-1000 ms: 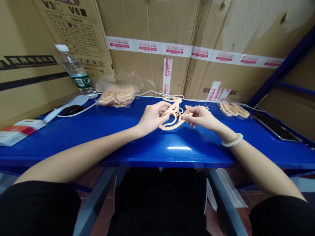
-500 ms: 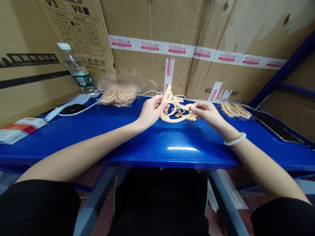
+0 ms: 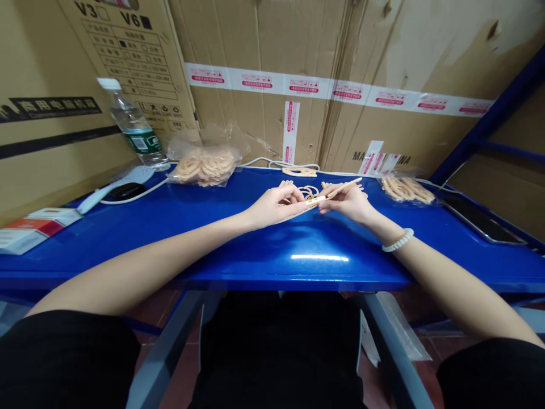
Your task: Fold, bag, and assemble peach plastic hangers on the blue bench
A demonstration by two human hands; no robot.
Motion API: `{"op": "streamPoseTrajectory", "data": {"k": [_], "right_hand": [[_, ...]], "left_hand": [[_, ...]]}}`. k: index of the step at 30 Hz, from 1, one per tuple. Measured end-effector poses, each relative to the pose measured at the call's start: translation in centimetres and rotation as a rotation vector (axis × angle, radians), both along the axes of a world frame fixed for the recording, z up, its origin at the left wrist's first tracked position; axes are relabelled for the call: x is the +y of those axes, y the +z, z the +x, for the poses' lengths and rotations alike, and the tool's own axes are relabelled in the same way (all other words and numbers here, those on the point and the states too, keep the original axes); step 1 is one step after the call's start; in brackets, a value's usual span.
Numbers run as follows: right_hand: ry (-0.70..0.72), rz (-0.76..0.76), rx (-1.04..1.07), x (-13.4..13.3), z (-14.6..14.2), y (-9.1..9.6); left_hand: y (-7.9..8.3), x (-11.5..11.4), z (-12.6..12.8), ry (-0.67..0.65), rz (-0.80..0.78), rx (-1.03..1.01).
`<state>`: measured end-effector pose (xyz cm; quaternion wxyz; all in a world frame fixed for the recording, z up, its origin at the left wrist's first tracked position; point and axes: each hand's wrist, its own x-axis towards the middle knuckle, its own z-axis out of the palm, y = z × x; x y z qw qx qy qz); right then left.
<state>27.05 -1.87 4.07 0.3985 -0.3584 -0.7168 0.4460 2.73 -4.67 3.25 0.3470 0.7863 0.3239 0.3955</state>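
Note:
My left hand (image 3: 275, 204) is closed on a flat, pale wooden cut-out piece (image 3: 315, 200), which is tipped nearly edge-on and has small slots near its end. Against that end, my right hand (image 3: 352, 201) pinches a second thin wooden piece (image 3: 348, 184), slanting up to the right. The two pieces meet or overlap between my fingertips; whether they are joined I cannot tell. Behind my hands, curved wooden pieces (image 3: 310, 190) are partly hidden by my fingers. One more flat wooden piece (image 3: 299, 171) lies at the back of the blue table (image 3: 238, 250).
Clear bags of wooden pieces lie at the back left (image 3: 206, 166) and right (image 3: 406, 189). A water bottle (image 3: 140, 133), a dark rounded object (image 3: 126, 191), a light-blue handled object (image 3: 108, 186) and a small box (image 3: 38, 227) stand left. A phone (image 3: 481, 220) lies right. Cardboard (image 3: 264, 125) walls the back.
Both hands have come closer together and a little lower. The wooden pieces, earlier facing me with their curved outline showing, are now tilted almost edge-on.

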Motion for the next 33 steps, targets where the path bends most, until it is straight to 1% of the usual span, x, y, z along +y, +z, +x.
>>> {"op": "streamPoseTrajectory", "data": {"k": [3,6,7,10,12,15,19,25,29,33], "right_hand": [[-0.019,0.157,-0.031,-0.3,-0.2,0.2],[-0.035,0.277,-0.053,-0.9,-0.6,0.4],[-0.031,0.307,-0.057,-1.1,-0.7,0.5],[0.014,0.389,-0.084,-1.6,-1.0,0.5],[0.055,0.435,-0.113,-1.8,-1.1,0.4],[0.097,0.498,-0.14,-1.7,-1.1,0.2],[0.127,0.59,-0.176,-1.5,-0.9,0.0],[0.159,0.877,-0.357,-1.9,-0.6,0.2],[0.139,1.036,-0.476,-2.0,-0.4,0.1],[0.138,1.182,-0.56,-1.8,-0.4,-0.1]], "left_hand": [[-0.7,0.4,0.2,-0.006,-0.069,-0.031],[-1.3,0.3,0.5,0.013,-0.073,-0.026],[-1.4,0.3,0.6,-0.003,-0.076,-0.017],[-1.7,0.1,0.9,-0.106,-0.13,-0.006],[-1.9,0.1,0.8,-0.141,-0.127,-0.005],[-2.1,0.2,0.7,-0.111,-0.051,0.042],[-1.9,0.2,0.4,-0.029,0.113,0.192],[-1.5,0.0,0.4,-0.001,0.268,0.31],[-1.4,0.0,0.4,0.004,0.312,0.362],[-1.4,0.1,0.3,-0.006,0.327,0.357]]}}
